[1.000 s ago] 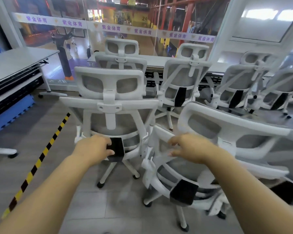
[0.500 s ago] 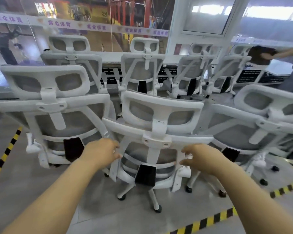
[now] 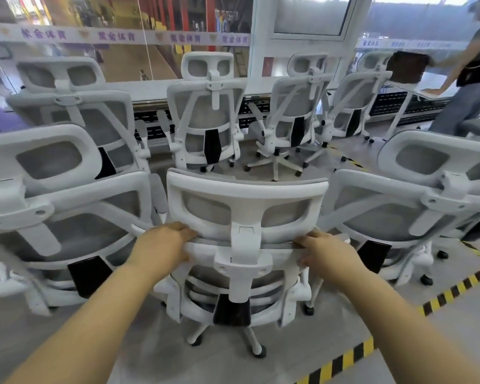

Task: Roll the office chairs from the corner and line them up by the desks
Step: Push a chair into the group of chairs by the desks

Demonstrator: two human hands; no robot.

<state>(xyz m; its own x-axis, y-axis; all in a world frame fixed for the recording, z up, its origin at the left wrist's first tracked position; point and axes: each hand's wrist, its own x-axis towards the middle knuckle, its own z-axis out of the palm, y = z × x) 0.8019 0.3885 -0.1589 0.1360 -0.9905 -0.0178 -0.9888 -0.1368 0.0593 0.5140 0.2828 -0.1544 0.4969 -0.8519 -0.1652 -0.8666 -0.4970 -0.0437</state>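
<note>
You are gripping the white-framed, grey-mesh office chair point(image 3: 241, 245) directly in front of you by the top rail of its backrest, just under the headrest. Your left hand point(image 3: 161, 245) is curling its fingers over the rail on one side of the headrest post, and your right hand point(image 3: 326, 252) is doing the same on the other side. Holding it evenly on both sides of the post is likely giving you steering control, so the castors track straight rather than swinging the seat round.

The chair is standing upright on the grey floor point(image 3: 261, 367), squeezed between two matching chairs: the left neighbour point(image 3: 58, 217) and the right neighbour point(image 3: 399, 212) are both just beside it. Ahead, a further row of the same chairs point(image 3: 208, 115) is already facing the long white desk point(image 3: 150, 88) by the glass wall, which looks like your destination. Yellow-and-black hazard tape point(image 3: 341, 364) is running across the floor to your right. Another person point(image 3: 471, 79) is leaning on the desk at the far right.
</note>
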